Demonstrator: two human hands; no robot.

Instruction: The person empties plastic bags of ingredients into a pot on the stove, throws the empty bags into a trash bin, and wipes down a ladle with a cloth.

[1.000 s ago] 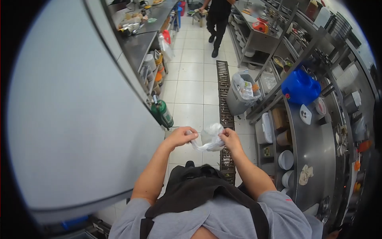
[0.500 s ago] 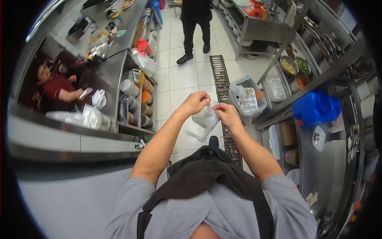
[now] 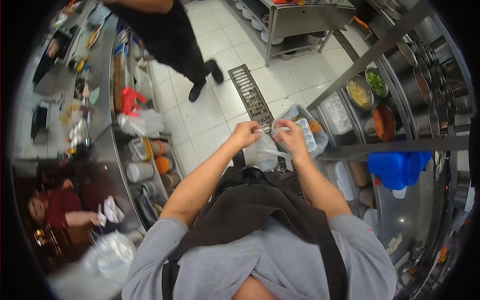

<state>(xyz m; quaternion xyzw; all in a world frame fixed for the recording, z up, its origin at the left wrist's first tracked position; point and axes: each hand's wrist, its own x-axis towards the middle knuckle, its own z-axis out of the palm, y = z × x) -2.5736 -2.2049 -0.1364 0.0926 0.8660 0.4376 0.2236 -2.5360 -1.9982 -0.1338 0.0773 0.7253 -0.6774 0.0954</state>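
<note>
A thin, translucent plastic bag [image 3: 263,151] hangs in front of my apron, its lower part loose and crumpled. My left hand [image 3: 245,134] is closed, pinching the bag's upper edge between thumb and fingers. Level with it on the right, my right hand [image 3: 291,138] is bent in a pinch at the bag's other side, its fingertips slightly blurred. Just beyond my right hand stands a bag-lined bin [image 3: 320,148], holding a white moulded tray [image 3: 305,134] and food scraps; my right hand partly covers it in this view.
A co-worker in dark trousers [image 3: 172,47] stands ahead on the left. Another person in a red top [image 3: 60,207] is behind the left counter. A floor drain grate [image 3: 248,92] runs ahead. Bowls of chopped greens [image 3: 376,81] and a blue jug [image 3: 397,169] are right.
My view has turned and tilted down. The co-worker ahead now appears nearer and farther left. My hands are wider apart, with the bag hanging lower between them.
</note>
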